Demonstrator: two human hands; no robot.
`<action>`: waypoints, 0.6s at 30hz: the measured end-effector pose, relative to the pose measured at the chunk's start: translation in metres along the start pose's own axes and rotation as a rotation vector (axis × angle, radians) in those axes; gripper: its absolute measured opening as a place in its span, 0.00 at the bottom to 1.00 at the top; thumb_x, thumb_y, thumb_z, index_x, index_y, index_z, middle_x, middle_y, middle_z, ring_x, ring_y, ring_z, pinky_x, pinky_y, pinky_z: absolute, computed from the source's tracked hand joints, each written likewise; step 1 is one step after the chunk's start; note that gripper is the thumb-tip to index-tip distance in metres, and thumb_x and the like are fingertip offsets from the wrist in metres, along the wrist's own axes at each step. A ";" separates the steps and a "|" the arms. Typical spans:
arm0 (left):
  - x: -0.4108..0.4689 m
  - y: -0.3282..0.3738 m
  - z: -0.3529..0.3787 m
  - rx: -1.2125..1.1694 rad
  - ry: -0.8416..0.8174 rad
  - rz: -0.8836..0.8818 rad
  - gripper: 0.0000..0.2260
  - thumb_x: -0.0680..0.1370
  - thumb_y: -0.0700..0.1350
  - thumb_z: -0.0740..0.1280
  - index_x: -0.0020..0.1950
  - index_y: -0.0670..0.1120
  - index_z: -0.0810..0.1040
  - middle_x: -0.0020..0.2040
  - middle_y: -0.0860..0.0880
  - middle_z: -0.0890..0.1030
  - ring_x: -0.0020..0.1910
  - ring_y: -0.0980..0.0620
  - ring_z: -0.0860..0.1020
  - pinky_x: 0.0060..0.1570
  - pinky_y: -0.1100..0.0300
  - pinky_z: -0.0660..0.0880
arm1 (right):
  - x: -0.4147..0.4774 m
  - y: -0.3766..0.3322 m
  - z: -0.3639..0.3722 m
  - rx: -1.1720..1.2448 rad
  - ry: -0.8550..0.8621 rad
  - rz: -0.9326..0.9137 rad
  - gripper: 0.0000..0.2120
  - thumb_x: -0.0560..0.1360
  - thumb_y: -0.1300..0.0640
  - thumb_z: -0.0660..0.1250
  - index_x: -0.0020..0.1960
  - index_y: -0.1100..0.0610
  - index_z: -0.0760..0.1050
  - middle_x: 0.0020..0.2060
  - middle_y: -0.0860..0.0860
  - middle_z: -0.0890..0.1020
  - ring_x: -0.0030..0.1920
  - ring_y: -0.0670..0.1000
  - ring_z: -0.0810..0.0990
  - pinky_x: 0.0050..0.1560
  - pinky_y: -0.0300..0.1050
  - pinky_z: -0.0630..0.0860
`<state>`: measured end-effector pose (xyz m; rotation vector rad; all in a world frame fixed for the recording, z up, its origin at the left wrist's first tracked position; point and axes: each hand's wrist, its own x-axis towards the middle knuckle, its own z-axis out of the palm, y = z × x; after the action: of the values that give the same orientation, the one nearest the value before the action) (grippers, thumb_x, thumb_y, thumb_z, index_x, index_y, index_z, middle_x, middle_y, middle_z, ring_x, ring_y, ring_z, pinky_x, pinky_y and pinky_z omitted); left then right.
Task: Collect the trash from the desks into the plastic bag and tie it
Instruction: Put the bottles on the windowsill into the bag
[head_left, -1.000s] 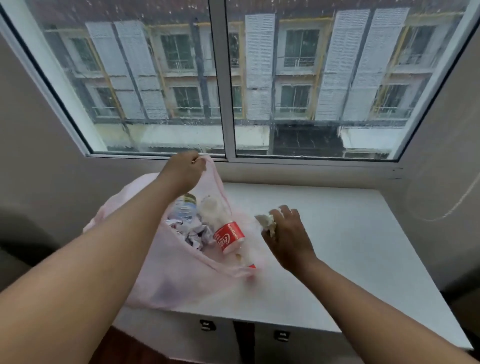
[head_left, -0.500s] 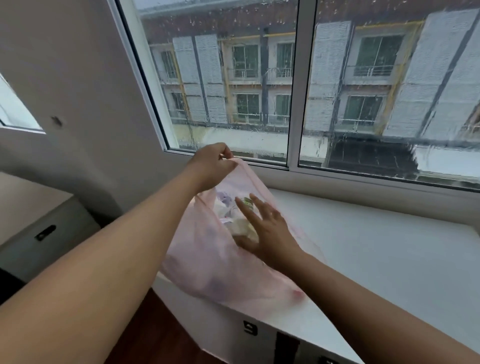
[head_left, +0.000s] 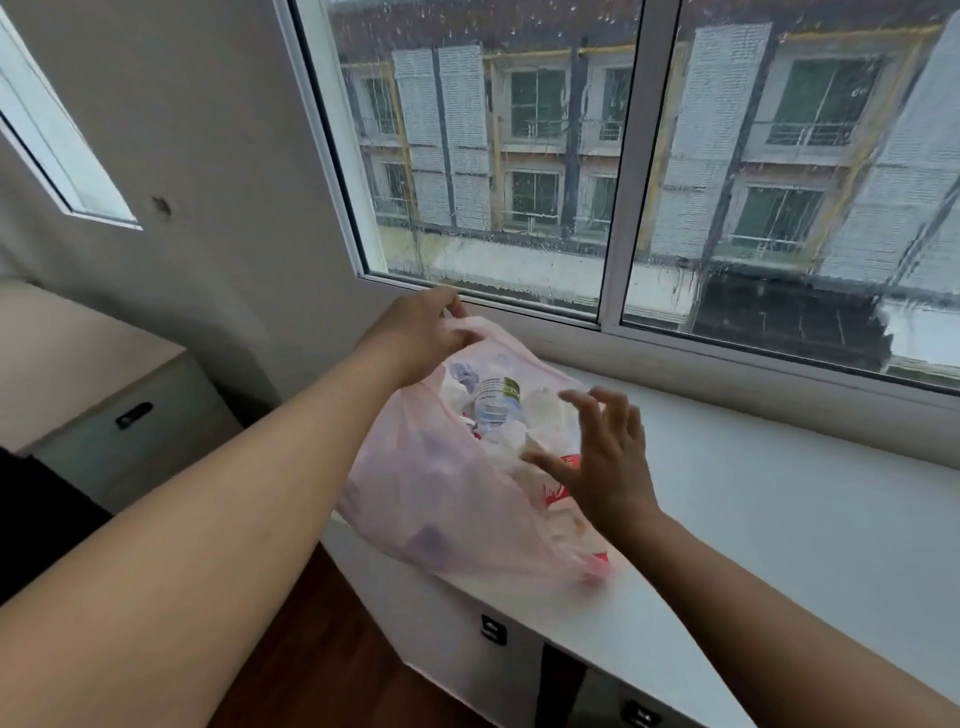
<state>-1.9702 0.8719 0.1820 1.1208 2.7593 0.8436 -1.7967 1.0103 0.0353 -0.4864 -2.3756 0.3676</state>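
A thin pink plastic bag (head_left: 447, 499) lies on the left end of the white desk (head_left: 779, 519), its mouth held up toward the window. My left hand (head_left: 421, 332) pinches the bag's upper rim. Inside I see a clear plastic bottle (head_left: 493, 400) with a green-and-white label, crumpled white paper (head_left: 540, 410), a purple scrap (head_left: 465, 374) and something red-labelled (head_left: 561, 491) showing through the plastic. My right hand (head_left: 602, 457) hovers just over the bag's mouth, fingers spread and holding nothing.
The window (head_left: 623, 182) runs along the back of the desk, which has drawers with dark handles (head_left: 493, 631) in front. A second low beige cabinet (head_left: 104, 395) stands at the left, with dark wooden floor (head_left: 322, 649) between it and the desk.
My right hand held a crumpled white scrap beside the bag a second ago; it reached into the bag's mouth and now is empty, spread above it. The view has swung left.
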 end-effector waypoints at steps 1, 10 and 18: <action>-0.004 0.002 0.000 -0.010 0.012 -0.006 0.10 0.75 0.54 0.71 0.49 0.50 0.76 0.46 0.50 0.78 0.41 0.51 0.74 0.35 0.59 0.67 | 0.000 0.003 0.002 0.000 0.010 0.039 0.40 0.63 0.34 0.72 0.67 0.48 0.61 0.59 0.57 0.68 0.54 0.59 0.69 0.55 0.55 0.73; -0.048 -0.005 0.019 0.361 0.313 -0.170 0.09 0.75 0.48 0.67 0.55 0.55 0.75 0.57 0.49 0.77 0.57 0.43 0.72 0.52 0.52 0.65 | 0.025 0.010 0.000 -0.105 -0.208 0.312 0.62 0.58 0.28 0.72 0.76 0.42 0.36 0.69 0.53 0.53 0.64 0.56 0.57 0.59 0.54 0.62; -0.056 -0.017 0.022 -0.038 0.504 -0.472 0.09 0.79 0.46 0.56 0.44 0.48 0.73 0.45 0.44 0.79 0.45 0.39 0.77 0.48 0.52 0.76 | 0.049 0.032 -0.009 0.046 -0.375 0.399 0.15 0.72 0.44 0.71 0.53 0.51 0.76 0.52 0.53 0.79 0.49 0.55 0.78 0.49 0.51 0.75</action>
<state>-1.9342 0.8352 0.1464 0.2292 3.1637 1.2240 -1.8167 1.0612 0.0574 -0.9440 -2.6111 0.7468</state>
